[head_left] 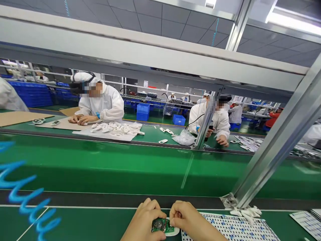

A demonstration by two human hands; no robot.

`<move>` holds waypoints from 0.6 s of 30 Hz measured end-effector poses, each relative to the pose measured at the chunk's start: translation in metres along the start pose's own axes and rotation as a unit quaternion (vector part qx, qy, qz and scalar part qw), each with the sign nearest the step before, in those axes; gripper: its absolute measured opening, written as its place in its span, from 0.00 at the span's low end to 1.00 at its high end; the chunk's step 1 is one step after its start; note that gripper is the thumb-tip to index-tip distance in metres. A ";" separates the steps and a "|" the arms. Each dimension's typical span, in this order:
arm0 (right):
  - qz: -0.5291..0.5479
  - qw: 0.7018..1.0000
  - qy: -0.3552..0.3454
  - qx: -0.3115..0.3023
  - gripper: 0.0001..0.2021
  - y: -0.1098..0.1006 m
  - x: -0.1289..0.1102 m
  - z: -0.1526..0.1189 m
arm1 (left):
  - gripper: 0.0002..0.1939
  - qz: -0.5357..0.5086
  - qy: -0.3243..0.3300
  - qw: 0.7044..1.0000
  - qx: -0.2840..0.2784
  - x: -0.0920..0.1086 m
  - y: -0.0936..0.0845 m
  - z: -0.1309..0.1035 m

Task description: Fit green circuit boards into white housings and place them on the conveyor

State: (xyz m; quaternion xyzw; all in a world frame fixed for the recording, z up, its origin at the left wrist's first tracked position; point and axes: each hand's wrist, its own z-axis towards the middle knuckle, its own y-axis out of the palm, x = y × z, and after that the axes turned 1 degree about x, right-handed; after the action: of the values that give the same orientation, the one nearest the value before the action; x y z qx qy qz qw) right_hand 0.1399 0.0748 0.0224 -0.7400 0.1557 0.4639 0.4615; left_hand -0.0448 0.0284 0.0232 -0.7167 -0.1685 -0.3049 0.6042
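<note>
Near the bottom centre of the head view, a small green circuit board [158,225] sits in a white oval casing [176,231]. My left hand [146,221] grips the left end of this piece between thumb and fingers. On its right end lies my right hand [187,217], fingers curled and pinched against the board; anything between those fingertips is hidden. Partly under my right forearm is a white sheet [233,227] with rows of dark and blue marks.
A metal post [278,140] rises at right, white gloves [247,212] at its foot. A blue coiled hose [27,197] hangs at left. Beyond the green belt [112,167], two people in white work at a bench with white casings [115,129]. A beam crosses above.
</note>
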 end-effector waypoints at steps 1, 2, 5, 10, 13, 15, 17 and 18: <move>-0.001 1.000 -0.002 0.003 0.06 0.000 0.000 -0.001 | 0.16 0.003 0.003 1.000 -0.001 0.000 0.000 0.000; -0.001 1.000 -0.005 0.005 0.07 0.000 0.001 -0.001 | 0.16 0.005 0.005 1.000 -0.001 0.000 0.000 0.000; 0.009 1.000 -0.009 0.005 0.06 0.000 0.002 -0.001 | 0.16 0.014 0.005 1.000 0.002 0.000 0.000 0.001; 0.027 1.000 -0.007 0.002 0.06 0.002 0.000 -0.001 | 0.13 0.009 0.004 1.000 0.000 0.002 0.000 0.000; 0.013 1.000 -0.007 0.008 0.07 0.003 -0.001 -0.001 | 0.14 0.007 -0.002 1.000 -0.004 0.003 -0.001 -0.001; 0.002 1.000 -0.001 0.011 0.07 0.004 -0.001 0.000 | 0.14 0.009 -0.006 1.000 -0.006 0.003 -0.002 -0.001; -0.010 1.000 0.007 0.014 0.08 0.005 -0.001 0.002 | 0.14 0.011 -0.004 1.000 -0.006 0.002 -0.001 0.000; -0.016 1.000 0.011 0.017 0.08 0.005 -0.001 0.002 | 0.14 0.011 -0.002 1.000 -0.006 0.002 -0.001 0.000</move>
State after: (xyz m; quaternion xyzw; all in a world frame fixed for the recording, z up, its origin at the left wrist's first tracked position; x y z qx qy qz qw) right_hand 0.1343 0.0737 0.0204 -0.7396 0.1563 0.4455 0.4797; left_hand -0.0441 0.0289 0.0251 -0.7228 -0.1605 -0.2978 0.6026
